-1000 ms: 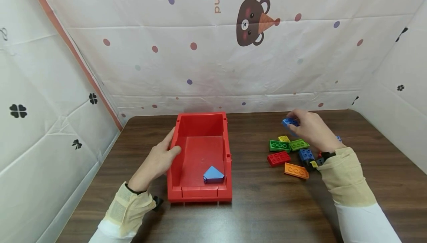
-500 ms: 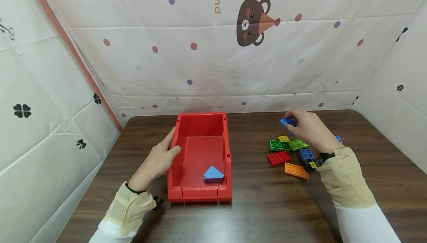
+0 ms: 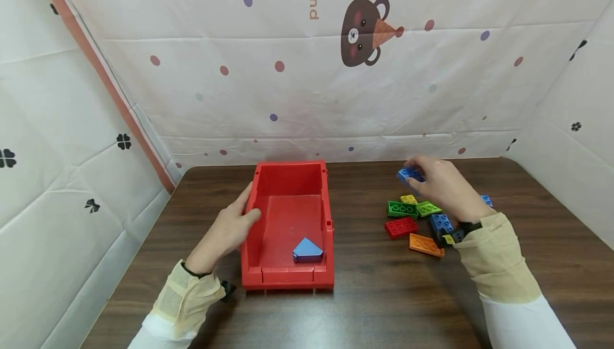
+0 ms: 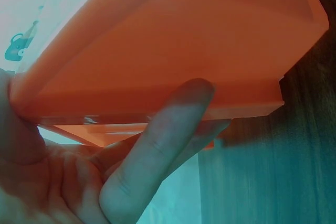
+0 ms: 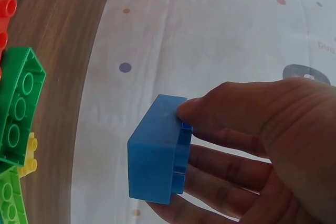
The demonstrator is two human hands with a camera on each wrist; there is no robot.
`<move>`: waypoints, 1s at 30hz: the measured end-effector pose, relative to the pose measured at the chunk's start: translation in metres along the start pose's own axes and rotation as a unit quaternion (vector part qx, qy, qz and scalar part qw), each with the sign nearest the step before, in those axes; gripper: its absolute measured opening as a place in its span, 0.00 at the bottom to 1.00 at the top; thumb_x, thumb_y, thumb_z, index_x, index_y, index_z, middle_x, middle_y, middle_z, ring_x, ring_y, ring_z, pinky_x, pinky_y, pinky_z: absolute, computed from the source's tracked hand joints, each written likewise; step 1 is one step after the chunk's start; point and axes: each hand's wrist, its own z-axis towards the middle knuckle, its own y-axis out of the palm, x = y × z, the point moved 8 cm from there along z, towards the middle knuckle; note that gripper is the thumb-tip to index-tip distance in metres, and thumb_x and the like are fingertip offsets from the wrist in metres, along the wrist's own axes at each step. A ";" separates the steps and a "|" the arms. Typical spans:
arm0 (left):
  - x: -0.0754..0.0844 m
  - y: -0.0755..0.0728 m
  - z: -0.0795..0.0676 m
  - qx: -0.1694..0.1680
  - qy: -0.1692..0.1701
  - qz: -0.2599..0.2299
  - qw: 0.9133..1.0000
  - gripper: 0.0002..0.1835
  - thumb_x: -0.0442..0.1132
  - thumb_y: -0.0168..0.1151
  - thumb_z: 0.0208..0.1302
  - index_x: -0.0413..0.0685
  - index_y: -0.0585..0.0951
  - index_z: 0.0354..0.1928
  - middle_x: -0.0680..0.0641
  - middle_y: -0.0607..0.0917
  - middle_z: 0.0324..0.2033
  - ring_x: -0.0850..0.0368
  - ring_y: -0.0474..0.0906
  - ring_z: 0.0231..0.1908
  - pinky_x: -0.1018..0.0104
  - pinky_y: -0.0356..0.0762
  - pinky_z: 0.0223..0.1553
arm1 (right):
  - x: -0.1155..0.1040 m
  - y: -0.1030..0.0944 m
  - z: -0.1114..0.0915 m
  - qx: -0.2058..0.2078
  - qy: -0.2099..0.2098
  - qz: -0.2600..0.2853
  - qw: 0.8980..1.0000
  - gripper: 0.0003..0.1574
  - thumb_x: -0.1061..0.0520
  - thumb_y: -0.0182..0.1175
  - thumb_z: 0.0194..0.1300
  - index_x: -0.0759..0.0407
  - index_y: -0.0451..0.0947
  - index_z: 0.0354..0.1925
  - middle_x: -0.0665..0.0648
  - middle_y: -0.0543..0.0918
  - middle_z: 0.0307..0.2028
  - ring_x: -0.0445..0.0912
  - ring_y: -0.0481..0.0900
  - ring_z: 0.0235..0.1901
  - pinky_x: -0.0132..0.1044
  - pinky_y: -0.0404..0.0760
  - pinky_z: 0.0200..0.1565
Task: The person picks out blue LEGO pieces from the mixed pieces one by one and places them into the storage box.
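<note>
A red plastic bin (image 3: 288, 278) sits on the table, and my left hand (image 3: 225, 232) grips its left wall, thumb over the rim. The left wrist view shows fingers (image 4: 157, 150) against the bin's outer side (image 4: 184, 40). Inside the bin, near its front end, lies a blue triangular-topped brick (image 3: 307, 251). My right hand (image 3: 443, 186) pinches a blue building brick (image 3: 408, 174) between thumb and fingers, above the back of the brick pile. In the right wrist view the brick (image 5: 157, 156) has its studs turned toward the palm.
Loose bricks lie below my right hand: dark green (image 3: 402, 209), light green (image 3: 428, 209), yellow (image 3: 409, 199), red (image 3: 401, 227), orange (image 3: 426, 245) and blue (image 3: 440, 223). Another blue brick (image 3: 486, 200) shows behind the right wrist. A printed cloth (image 3: 297, 98) stands along the table's back edge.
My right hand has shifted slightly left with the blue brick, also moving it left. The left hand and the bin stay put; the cloth at the left has swayed.
</note>
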 end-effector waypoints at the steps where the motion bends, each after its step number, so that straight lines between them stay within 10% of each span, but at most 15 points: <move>1: 0.000 0.000 0.000 0.001 0.001 0.002 1.000 0.42 0.42 0.52 0.73 0.60 0.52 0.86 0.35 0.83 0.51 0.48 0.86 0.32 0.53 0.89 0.33 | -0.002 0.000 -0.001 0.000 0.000 0.003 1.000 0.22 0.61 0.65 0.74 0.71 0.76 0.61 0.75 0.82 0.53 0.63 0.83 0.44 0.61 0.86 0.47; 30: 0.000 0.000 0.000 0.002 0.001 0.010 1.000 0.43 0.43 0.51 0.72 0.60 0.51 0.87 0.35 0.82 0.54 0.48 0.86 0.34 0.53 0.89 0.34 | -0.038 -0.002 -0.006 0.020 -0.054 -0.028 0.998 0.22 0.60 0.68 0.72 0.69 0.78 0.59 0.71 0.84 0.51 0.59 0.83 0.42 0.63 0.85 0.49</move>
